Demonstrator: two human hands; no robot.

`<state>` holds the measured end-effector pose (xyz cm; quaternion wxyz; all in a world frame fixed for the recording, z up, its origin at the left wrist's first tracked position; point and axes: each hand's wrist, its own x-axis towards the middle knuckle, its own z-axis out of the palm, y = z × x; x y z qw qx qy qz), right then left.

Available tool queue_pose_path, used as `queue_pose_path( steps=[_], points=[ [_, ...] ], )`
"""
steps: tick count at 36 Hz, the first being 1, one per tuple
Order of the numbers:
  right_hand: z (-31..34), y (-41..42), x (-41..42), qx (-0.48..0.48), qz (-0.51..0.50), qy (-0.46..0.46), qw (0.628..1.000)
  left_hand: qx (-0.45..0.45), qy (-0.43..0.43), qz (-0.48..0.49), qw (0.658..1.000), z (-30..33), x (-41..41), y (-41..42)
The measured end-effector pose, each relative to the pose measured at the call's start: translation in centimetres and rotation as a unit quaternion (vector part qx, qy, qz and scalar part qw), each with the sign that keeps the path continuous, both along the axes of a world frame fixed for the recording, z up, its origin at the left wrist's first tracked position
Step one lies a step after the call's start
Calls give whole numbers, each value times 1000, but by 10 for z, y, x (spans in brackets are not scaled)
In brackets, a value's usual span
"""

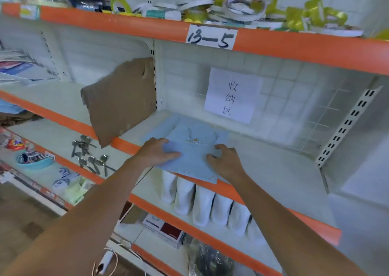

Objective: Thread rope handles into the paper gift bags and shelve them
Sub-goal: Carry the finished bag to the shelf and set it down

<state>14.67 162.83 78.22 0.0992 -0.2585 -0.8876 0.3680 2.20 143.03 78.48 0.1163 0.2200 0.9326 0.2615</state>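
Note:
A flat light-blue paper gift bag (192,156) lies on the white shelf (273,166), its near edge sticking out over the orange shelf lip. A white rope handle (203,138) loops across its top by a small gold crown print. More blue bags (166,126) lie under it toward the back. My left hand (156,151) grips the bag's left edge, thumb on top. My right hand (226,161) rests on the bag's right side with curled fingers pressing down.
A paper sign (231,95) hangs on the back wall. A torn cardboard divider (122,99) stands at the left of this bay. Tape rolls (242,6) crowd the shelf above. White rolls (202,204) line the shelf below; spoons (92,158) lie at lower left.

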Motion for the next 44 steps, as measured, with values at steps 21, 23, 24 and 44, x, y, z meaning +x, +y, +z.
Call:
queue_pose_path(
  steps=[21,23,24,44],
  points=[
    [-50,2,-155,67,40,-88,993,-39,44,78,995,-50,-130,32],
    [-51,2,-160,73,47,-110,990,-53,38,85,994,-53,-133,33],
    [-52,2,-162,80,50,-120,988,-58,33,88,994,-54,-134,33],
    [-69,-2,-173,211,46,-155,964,-118,36,104,987,-64,-148,32]
  ],
)
